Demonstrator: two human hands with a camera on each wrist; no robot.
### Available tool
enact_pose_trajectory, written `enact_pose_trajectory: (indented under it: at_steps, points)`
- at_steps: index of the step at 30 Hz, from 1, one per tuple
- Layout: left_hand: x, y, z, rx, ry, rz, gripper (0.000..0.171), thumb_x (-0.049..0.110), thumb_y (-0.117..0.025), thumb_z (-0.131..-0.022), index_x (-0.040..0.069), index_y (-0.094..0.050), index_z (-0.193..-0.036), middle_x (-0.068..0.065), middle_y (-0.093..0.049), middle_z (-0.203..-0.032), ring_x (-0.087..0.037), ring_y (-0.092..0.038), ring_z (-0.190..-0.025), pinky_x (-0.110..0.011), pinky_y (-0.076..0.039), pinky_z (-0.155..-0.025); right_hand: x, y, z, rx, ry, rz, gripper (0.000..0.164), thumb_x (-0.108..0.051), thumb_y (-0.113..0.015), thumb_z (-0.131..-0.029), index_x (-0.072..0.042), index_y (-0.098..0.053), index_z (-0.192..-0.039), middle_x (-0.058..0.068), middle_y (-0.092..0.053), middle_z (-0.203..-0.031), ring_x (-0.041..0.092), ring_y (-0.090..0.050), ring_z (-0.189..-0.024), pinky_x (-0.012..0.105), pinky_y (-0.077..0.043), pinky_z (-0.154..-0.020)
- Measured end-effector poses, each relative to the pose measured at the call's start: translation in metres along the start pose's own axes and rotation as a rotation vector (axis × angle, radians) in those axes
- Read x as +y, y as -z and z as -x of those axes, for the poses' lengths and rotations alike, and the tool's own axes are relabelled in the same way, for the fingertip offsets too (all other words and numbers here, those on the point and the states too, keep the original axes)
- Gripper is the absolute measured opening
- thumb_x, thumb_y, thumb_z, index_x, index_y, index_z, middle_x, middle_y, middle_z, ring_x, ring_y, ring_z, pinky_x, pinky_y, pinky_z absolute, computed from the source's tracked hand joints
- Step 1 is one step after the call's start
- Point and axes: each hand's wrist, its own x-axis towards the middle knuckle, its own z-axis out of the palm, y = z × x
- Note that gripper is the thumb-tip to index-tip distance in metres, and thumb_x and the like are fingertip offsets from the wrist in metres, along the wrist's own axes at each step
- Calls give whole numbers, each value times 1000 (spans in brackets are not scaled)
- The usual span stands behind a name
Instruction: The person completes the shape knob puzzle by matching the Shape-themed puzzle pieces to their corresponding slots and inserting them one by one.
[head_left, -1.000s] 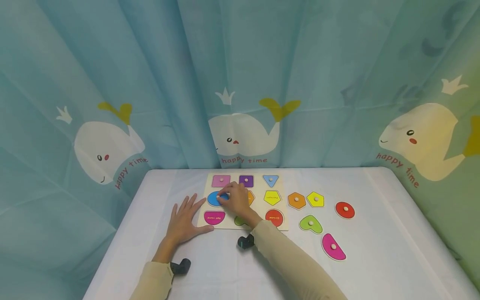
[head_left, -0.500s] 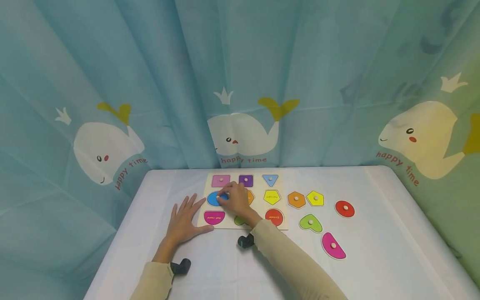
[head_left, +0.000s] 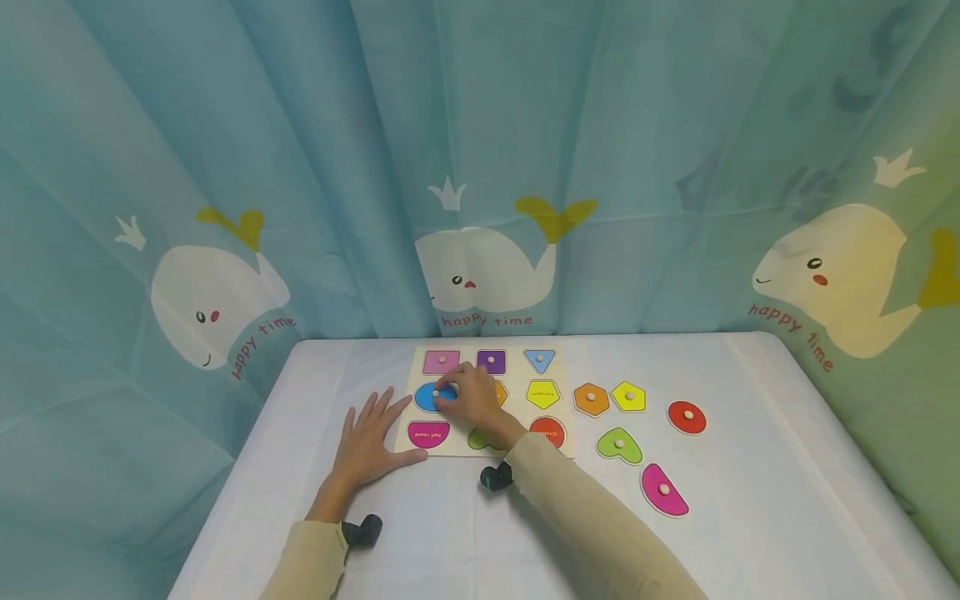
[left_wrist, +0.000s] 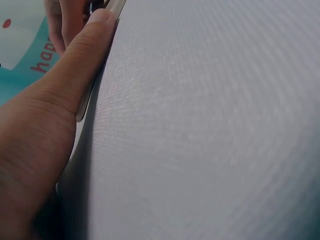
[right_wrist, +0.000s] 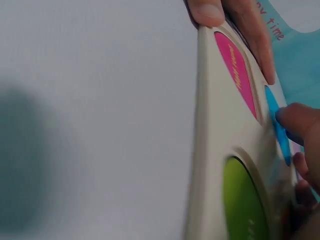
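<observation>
With fingers of the right hand (head_left: 478, 402), pinching the pale round knob (head_left: 436, 393) of a blue oval wooden-looking piece (head_left: 424, 399) on a cream rectangular board (head_left: 459, 433); with left hand (head_left: 370, 442) spread, touching its edge. Likely light, stiff; best held by the knob.

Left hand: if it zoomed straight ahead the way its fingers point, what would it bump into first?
Probably the puzzle board: the left hand seems to be touching its edge now. The curtain hangs beyond; how far back is hard to tell.
</observation>
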Motion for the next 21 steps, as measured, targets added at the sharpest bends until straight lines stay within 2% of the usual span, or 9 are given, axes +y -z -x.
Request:
enact_pose_trajectory:
  at_steps: [6,10,15,21]
  points:
    - [0,0,-2,-16,6,9,102,66,-79,-74,19,-43,-157,-17,-27,-167,-45,-16,-154,-75,-5,-117,5,18,3,-72,121,-45,26,-28,-77,-93,-16,-75,-117,4,-67,-118,22,-54,-113,43,-46,-100]
    - [0,0,-1,-21,12,12,102,65,-80,-74,19,-44,-157,-17,-27,-167,-45,-16,-154,-74,-5,-117,10,29,7,-106,172,-56,31,-25,-77,-93,-15,-72,-123,5,-66,-119,21,-57,-110,38,-50,-95]
    - [1,1,-1,-32,20,15,102,64,-80,-74,19,-43,-158,-17,-26,-167,-45,-15,-155,-74,-4,-118,15,47,14,-137,200,-75,38,-23,-77,-93,-14,-69,-129,7,-67,-121,22,-59,-104,34,-54,-88]
    - [2,2,-1,-28,23,14,101,64,-80,-74,19,-43,-157,-17,-27,-167,-45,-16,-155,-74,-5,-118,27,71,23,-119,199,-109,45,-20,-79,-92,-12,-66,-134,10,-67,-124,27,-59,-112,41,-51,-95]
